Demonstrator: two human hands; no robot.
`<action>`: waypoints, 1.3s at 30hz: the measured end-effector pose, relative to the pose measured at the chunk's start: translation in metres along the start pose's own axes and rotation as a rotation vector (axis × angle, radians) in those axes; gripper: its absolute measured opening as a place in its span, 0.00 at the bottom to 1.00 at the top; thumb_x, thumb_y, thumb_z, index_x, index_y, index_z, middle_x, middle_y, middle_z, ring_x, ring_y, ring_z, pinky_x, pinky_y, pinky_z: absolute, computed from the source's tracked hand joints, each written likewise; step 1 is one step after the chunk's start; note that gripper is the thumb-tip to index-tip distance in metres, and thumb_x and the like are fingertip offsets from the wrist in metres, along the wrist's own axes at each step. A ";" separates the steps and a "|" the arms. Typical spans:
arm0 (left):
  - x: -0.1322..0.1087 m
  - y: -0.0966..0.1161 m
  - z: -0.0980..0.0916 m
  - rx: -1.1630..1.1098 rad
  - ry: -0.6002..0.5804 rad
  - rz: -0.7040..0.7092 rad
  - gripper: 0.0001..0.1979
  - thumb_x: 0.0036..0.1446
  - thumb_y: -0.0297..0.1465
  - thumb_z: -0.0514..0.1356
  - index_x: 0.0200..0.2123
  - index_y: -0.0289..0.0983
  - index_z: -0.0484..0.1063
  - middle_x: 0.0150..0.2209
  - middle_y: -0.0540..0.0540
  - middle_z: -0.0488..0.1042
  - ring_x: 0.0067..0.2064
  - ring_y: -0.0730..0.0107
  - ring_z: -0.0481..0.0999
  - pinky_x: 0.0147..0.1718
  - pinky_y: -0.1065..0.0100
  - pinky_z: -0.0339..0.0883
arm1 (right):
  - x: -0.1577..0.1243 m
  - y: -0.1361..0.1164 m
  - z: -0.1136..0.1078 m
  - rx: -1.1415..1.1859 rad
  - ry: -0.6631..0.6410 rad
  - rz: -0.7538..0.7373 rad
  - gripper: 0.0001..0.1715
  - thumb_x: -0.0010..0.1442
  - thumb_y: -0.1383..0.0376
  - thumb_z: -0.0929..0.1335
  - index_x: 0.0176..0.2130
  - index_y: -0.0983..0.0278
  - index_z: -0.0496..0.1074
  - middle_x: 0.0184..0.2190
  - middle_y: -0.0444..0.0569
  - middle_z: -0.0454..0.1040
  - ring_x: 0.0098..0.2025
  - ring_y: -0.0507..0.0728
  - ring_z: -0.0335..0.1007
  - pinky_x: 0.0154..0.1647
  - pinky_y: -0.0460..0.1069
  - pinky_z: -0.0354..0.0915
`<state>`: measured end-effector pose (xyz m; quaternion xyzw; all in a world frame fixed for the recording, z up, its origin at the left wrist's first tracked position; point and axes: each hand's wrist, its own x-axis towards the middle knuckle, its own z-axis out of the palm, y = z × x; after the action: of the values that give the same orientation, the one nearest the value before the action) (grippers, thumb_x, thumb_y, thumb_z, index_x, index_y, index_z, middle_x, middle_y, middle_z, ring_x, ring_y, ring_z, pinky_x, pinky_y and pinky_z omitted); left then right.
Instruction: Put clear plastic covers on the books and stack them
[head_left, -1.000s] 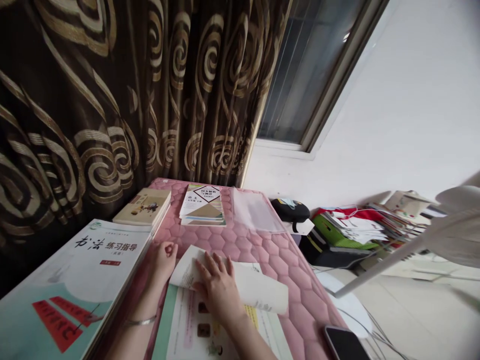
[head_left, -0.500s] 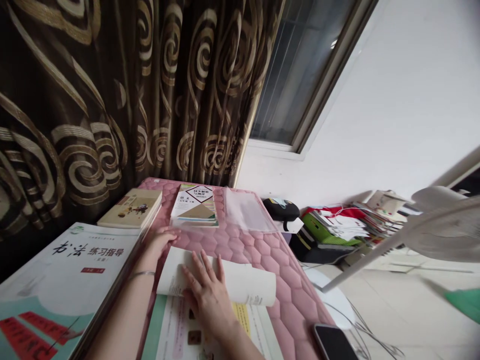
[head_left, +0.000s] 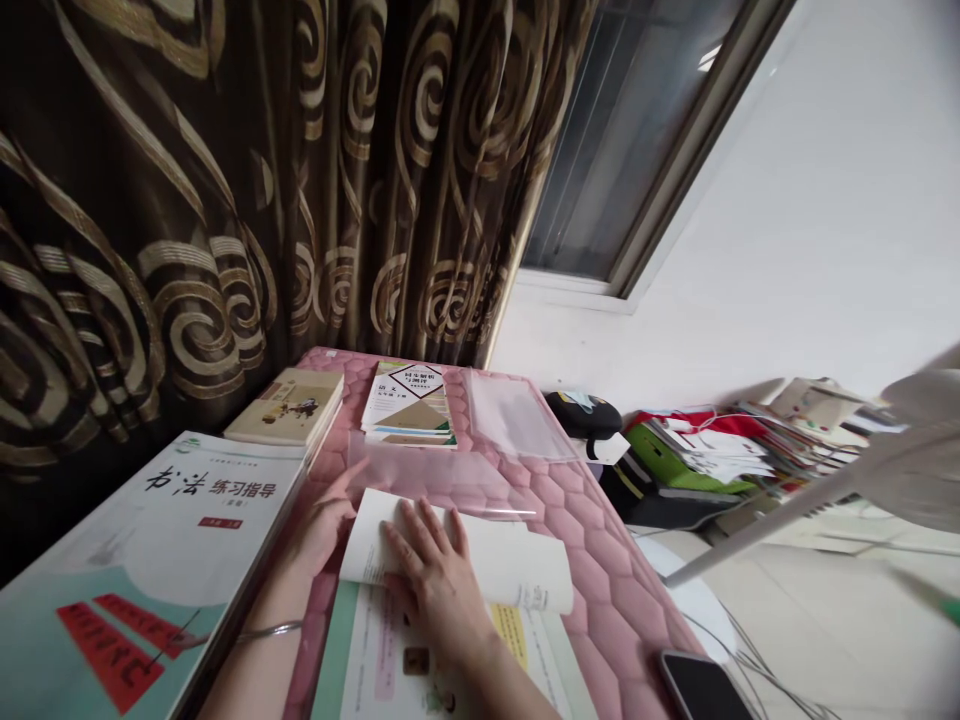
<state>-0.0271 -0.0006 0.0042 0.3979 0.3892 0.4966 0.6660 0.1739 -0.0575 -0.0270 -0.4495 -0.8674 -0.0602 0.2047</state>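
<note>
My right hand lies with spread fingers on a turned-back white page of the open book. To its left, my left hand has its index finger stretched onto the near left part of a clear plastic sheet; its thumb is apart from that finger and the other fingers are partly hidden. The sheet's near edge reaches just above the open book. Beyond it lies a small stack of books with a white and gold cover.
Large workbooks and beige books line the left side. A translucent cover lies at the back right of the pink quilted surface. A phone is at the front right, near a white fan.
The view has shifted a little. The clear sheet's near edge now shows as a raised flap beside the open book. My left hand has drawn slightly nearer, while my right hand stays on the page.
</note>
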 end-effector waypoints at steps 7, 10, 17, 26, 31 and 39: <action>-0.004 0.006 0.003 0.000 -0.041 0.002 0.46 0.49 0.31 0.64 0.69 0.37 0.49 0.48 0.39 0.80 0.47 0.57 0.79 0.45 0.62 0.68 | 0.000 -0.001 0.004 -0.014 0.004 -0.011 0.34 0.69 0.59 0.62 0.70 0.52 0.48 0.71 0.47 0.49 0.72 0.66 0.41 0.68 0.71 0.43; -0.006 0.004 0.002 0.030 -0.090 0.006 0.47 0.47 0.32 0.67 0.69 0.40 0.51 0.47 0.41 0.80 0.45 0.57 0.80 0.45 0.61 0.69 | 0.000 -0.001 0.006 -0.054 0.074 -0.049 0.36 0.68 0.60 0.64 0.70 0.53 0.49 0.70 0.49 0.52 0.71 0.66 0.43 0.68 0.70 0.43; -0.004 0.000 0.002 0.165 -0.084 0.064 0.36 0.45 0.31 0.69 0.59 0.40 0.69 0.55 0.42 0.76 0.57 0.53 0.72 0.53 0.60 0.66 | 0.002 -0.004 0.005 -0.135 0.227 -0.106 0.32 0.66 0.64 0.65 0.67 0.59 0.57 0.69 0.53 0.56 0.71 0.67 0.43 0.68 0.68 0.42; -0.001 -0.004 0.005 0.336 -0.085 0.093 0.36 0.47 0.34 0.67 0.62 0.41 0.66 0.61 0.40 0.70 0.61 0.50 0.66 0.55 0.57 0.66 | 0.003 -0.003 0.005 -0.128 0.269 -0.130 0.27 0.67 0.64 0.64 0.64 0.60 0.62 0.66 0.51 0.61 0.70 0.65 0.48 0.68 0.65 0.41; -0.002 -0.004 0.003 0.328 -0.040 0.091 0.37 0.46 0.35 0.69 0.61 0.40 0.67 0.59 0.39 0.71 0.60 0.50 0.69 0.51 0.58 0.69 | 0.003 -0.004 -0.001 -0.070 0.307 -0.142 0.17 0.66 0.66 0.65 0.54 0.59 0.71 0.59 0.50 0.71 0.66 0.62 0.55 0.65 0.62 0.48; -0.002 -0.003 0.005 0.259 0.100 0.001 0.42 0.45 0.39 0.69 0.64 0.42 0.62 0.62 0.40 0.68 0.57 0.51 0.73 0.47 0.62 0.72 | -0.008 0.043 -0.038 0.060 0.258 0.521 0.25 0.59 0.63 0.68 0.56 0.58 0.68 0.59 0.59 0.65 0.60 0.70 0.61 0.51 0.67 0.63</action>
<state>-0.0219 -0.0035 0.0034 0.4556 0.4826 0.4615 0.5886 0.2238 -0.0489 0.0009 -0.6396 -0.6910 -0.0366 0.3349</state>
